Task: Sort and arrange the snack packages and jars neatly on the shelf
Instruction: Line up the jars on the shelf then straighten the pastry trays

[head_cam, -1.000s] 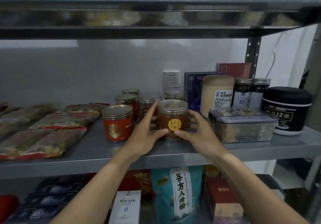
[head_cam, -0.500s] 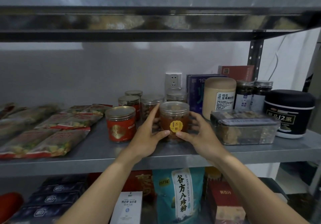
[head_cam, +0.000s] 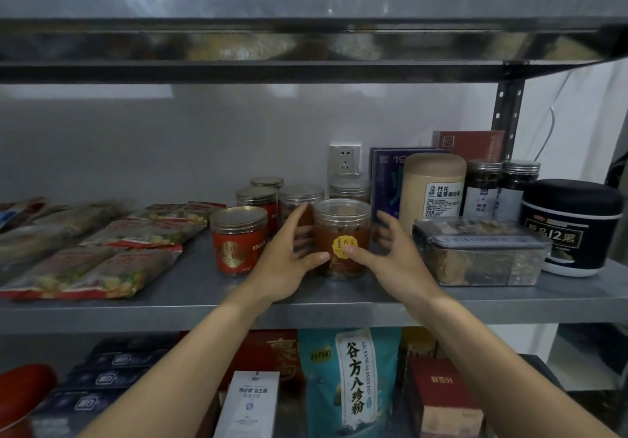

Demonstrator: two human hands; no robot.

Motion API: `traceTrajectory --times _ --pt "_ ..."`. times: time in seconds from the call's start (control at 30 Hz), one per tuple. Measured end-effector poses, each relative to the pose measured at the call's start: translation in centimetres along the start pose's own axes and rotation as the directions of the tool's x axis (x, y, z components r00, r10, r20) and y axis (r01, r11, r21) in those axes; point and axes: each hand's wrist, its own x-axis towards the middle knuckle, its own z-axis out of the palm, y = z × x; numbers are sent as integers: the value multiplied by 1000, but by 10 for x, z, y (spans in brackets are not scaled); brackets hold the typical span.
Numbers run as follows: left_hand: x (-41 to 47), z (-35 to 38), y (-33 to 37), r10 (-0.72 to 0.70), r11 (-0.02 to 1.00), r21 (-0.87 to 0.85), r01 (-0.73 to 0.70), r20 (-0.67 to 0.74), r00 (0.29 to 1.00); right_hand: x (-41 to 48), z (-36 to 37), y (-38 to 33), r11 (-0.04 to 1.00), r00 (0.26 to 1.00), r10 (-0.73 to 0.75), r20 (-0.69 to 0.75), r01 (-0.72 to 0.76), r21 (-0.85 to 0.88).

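1. Below the clear jar [head_cam: 341,230], on the lower level, a teal bag [head_cam: 350,386] reads "谷方八珍粉" and "GU FANG BA ZHEN FEN". A white box [head_cam: 251,403] down-left of the jar has blue print that is too small to read.
2. The left hand [head_cam: 285,264] is spread wide. Its straight fingers lie along the jar's left wall, and its thumb touches the jar low on the front.
3. The right hand [head_cam: 390,261] presses its thumb on the jar's round yellow label [head_cam: 339,245], covering part of the writing. Its fingers curl loosely just beside the jar's right wall; I cannot tell whether they touch it.
4. The jar stands upright near the front edge of the metal shelf [head_cam: 204,308], holding brown contents.
5. Just left of the jar stands a red can [head_cam: 238,244] with a gold emblem. Farther left lie flat snack packets [head_cam: 102,267].
6. Right of the jar sits a clear lidded box [head_cam: 475,254]. Beyond that is a black tub [head_cam: 571,227] marked "12黑".
7. Behind the jar to the right, a tan canister [head_cam: 431,186] reads "桂花坚果藕粉".
8. Farthest back, directly behind the jar, is a wall socket [head_cam: 345,160].
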Motion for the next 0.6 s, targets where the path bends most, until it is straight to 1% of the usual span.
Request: traceTrajectory --times 0.1,0.17,0.27,0.33,0.4,0.43,0.5,0.6 --pt "6 -15 14 -11 1000 -1 11 -75 997 10 -4 -20 995 998 -63 -16 61 -75" --pt "16 -28 25 21 1000 22 -19 -113 993 24 -7 -40 987 994 -102 -32 97 -126" --pt "39 -49 40 85 991 115 -70 -133 988 51 -8 -65 972 993 -115 -8 111 -206" --pt "58 -64 47 125 966 242 -94 -116 985 69 -5 -76 953 995 -76 72 94 -287" --pt "78 -77 51 129 902 422 -93 -58 990 88 1 -83 917 987 -7 158 69 -392" --pt "88 -82 52 108 849 521 -87 -10 994 99 4 -85 896 983 30 181 55 -442" --pt "106 -88 55 0 720 690 -75 108 994 119 11 -86 859 976 95 198 20 -512" --pt "128 -85 58 -196 576 812 -92 247 949 142 21 -82 805 954 198 225 -28 -592"
